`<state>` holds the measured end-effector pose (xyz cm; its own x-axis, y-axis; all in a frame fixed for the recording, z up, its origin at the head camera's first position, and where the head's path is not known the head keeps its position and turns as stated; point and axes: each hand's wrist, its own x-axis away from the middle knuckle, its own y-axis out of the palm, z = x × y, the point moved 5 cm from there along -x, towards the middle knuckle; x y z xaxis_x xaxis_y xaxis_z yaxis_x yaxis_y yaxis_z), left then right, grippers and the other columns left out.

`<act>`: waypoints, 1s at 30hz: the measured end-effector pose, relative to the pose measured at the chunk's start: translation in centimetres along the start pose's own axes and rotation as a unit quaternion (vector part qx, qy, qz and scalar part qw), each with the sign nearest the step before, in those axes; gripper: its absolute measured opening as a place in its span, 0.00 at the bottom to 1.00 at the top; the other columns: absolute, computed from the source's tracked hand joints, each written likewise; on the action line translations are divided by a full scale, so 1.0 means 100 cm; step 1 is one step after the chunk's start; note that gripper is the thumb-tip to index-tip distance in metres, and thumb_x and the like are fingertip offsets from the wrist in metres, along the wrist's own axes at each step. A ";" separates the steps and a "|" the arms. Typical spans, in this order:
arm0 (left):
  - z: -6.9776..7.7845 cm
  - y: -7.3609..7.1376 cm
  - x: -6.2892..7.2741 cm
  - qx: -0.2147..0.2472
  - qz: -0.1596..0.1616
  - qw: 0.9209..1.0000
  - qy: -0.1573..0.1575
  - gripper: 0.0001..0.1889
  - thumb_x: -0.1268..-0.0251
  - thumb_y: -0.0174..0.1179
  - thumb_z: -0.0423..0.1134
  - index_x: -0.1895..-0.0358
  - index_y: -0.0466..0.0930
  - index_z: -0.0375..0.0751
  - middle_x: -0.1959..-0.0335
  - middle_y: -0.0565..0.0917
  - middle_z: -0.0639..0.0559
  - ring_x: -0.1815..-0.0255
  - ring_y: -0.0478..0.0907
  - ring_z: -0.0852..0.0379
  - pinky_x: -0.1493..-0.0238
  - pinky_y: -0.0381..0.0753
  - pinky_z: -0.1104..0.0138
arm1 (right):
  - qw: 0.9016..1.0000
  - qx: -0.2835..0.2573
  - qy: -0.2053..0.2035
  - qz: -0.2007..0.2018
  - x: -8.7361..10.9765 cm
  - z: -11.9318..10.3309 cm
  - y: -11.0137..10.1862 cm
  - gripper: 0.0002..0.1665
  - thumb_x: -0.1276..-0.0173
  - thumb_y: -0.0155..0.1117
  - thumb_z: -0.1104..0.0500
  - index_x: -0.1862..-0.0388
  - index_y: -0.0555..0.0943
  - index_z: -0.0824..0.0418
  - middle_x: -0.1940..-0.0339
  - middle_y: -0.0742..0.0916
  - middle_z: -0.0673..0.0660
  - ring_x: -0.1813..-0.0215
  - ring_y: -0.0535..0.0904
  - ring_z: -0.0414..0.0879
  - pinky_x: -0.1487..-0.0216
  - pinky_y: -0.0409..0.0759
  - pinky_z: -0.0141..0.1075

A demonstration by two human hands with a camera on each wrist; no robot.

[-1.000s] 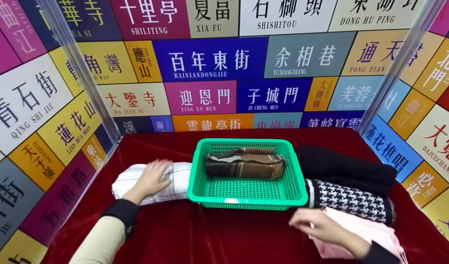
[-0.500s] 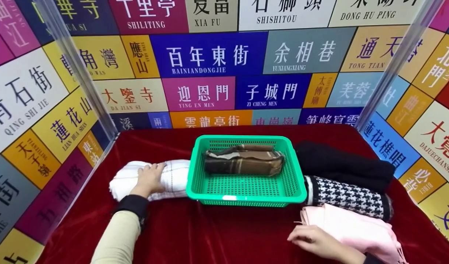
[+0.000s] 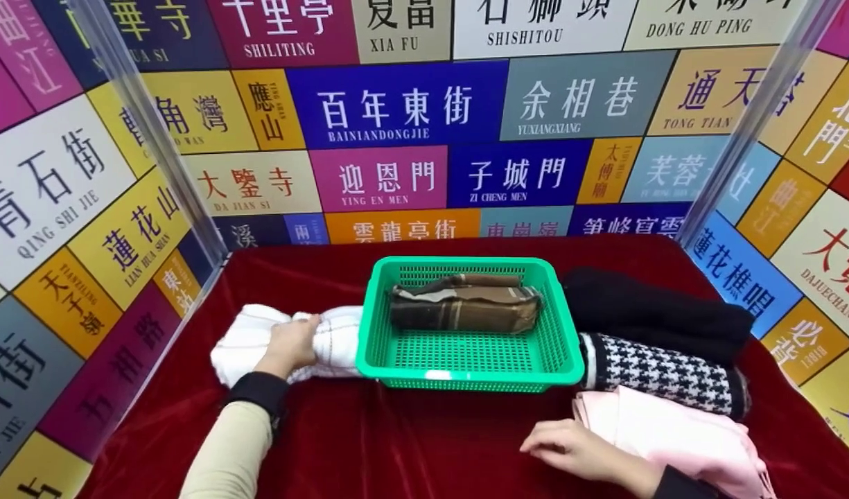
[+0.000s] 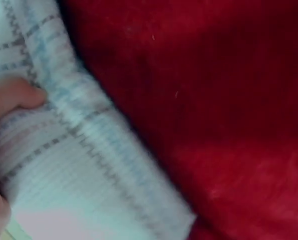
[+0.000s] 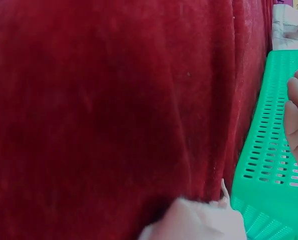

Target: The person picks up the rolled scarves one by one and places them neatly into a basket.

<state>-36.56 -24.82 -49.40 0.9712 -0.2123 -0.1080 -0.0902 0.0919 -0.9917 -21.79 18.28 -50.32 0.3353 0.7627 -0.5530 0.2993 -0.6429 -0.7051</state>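
Observation:
My left hand [image 3: 290, 344] grips a folded white checked scarf [image 3: 247, 341] lying to the left of the green basket. The scarf bunches up under the fingers, and in the left wrist view the thumb presses into its striped fabric [image 4: 83, 145]. Inside the basket [image 3: 466, 378], a folded brown plaid scarf [image 3: 493, 313] lies along the back. My right hand [image 3: 570, 447] hovers in front of the basket's right corner with loosely bent fingers and nothing in them. Just beside it lies a folded pink fringed scarf [image 3: 680, 433].
Right of the basket, a black folded cloth [image 3: 660, 315] lies behind a black-and-white houndstooth roll [image 3: 667, 374]. Dark red velvet [image 3: 396, 443] covers the table. Printed sign panels [image 3: 396, 104] stand around its back and sides.
My left hand has come down onto the white scarf, slid a little right and closed round it, squeezing it. The right hand has drifted slightly left, away from the pink scarf.

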 end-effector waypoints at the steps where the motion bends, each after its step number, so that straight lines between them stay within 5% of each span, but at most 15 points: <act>1: 0.003 -0.001 0.000 -0.005 0.006 1.000 0.008 0.30 0.68 0.64 0.34 0.51 0.71 0.37 0.64 0.82 0.39 0.64 0.78 0.39 0.65 0.73 0.45 | 1.000 -0.002 0.001 0.004 -0.003 -0.004 -0.002 0.23 0.55 0.63 0.80 0.61 0.81 0.60 0.70 0.84 0.55 0.69 0.80 0.44 0.62 0.76 0.26; 4: 0.008 -0.004 0.000 -0.022 0.022 0.999 0.020 0.27 0.69 0.63 0.33 0.54 0.72 0.38 0.70 0.82 0.42 0.68 0.79 0.41 0.72 0.75 0.48 | 1.000 -0.006 -0.008 0.016 -0.014 -0.016 -0.007 0.25 0.57 0.62 0.82 0.61 0.81 0.61 0.71 0.84 0.54 0.70 0.80 0.44 0.64 0.77 0.27; 9: 0.003 -0.011 0.004 -0.019 0.049 0.999 -0.010 0.27 0.66 0.61 0.32 0.53 0.71 0.40 0.68 0.83 0.40 0.68 0.79 0.39 0.71 0.74 0.47 | 0.999 -0.008 -0.027 0.027 -0.023 -0.024 -0.015 0.27 0.58 0.62 0.82 0.60 0.80 0.61 0.71 0.83 0.54 0.70 0.79 0.44 0.65 0.76 0.27; 16: -0.023 -0.030 0.020 0.009 0.058 0.997 -0.057 0.29 0.61 0.62 0.34 0.47 0.68 0.35 0.60 0.80 0.33 0.62 0.77 0.32 0.61 0.69 0.38 | 0.999 -0.032 -0.007 0.037 -0.014 -0.026 -0.027 0.29 0.59 0.60 0.84 0.58 0.81 0.62 0.73 0.82 0.57 0.73 0.78 0.46 0.68 0.76 0.27; 21: -0.041 -0.060 0.032 0.024 0.084 0.993 -0.084 0.33 0.61 0.62 0.37 0.45 0.65 0.32 0.61 0.79 0.29 0.61 0.75 0.29 0.56 0.64 0.35 | 0.998 -0.051 0.022 0.039 -0.009 -0.029 -0.032 0.29 0.58 0.59 0.85 0.58 0.81 0.62 0.74 0.82 0.58 0.74 0.77 0.46 0.70 0.74 0.25; 25: -0.022 -0.091 0.038 0.015 0.154 0.987 -0.042 0.32 0.64 0.65 0.40 0.49 0.68 0.34 0.69 0.81 0.32 0.68 0.76 0.31 0.55 0.65 0.39 | 0.997 -0.053 0.017 0.054 -0.007 -0.030 -0.038 0.30 0.60 0.59 0.87 0.59 0.81 0.63 0.74 0.81 0.58 0.75 0.76 0.47 0.72 0.74 0.24; 30: 0.031 -0.130 0.055 0.001 0.252 0.967 0.045 0.31 0.70 0.69 0.42 0.55 0.71 0.33 0.71 0.81 0.35 0.68 0.78 0.37 0.52 0.66 0.42 | 0.997 -0.047 0.009 0.061 -0.008 -0.034 -0.039 0.32 0.60 0.58 0.87 0.57 0.80 0.63 0.74 0.81 0.57 0.75 0.75 0.46 0.72 0.74 0.24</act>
<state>-29.37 -24.16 -36.92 0.7811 -0.2248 -0.5825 -0.5460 0.2067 -0.8119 -20.16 19.97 -45.58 0.3896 0.6781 -0.6233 0.3370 -0.7348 -0.5887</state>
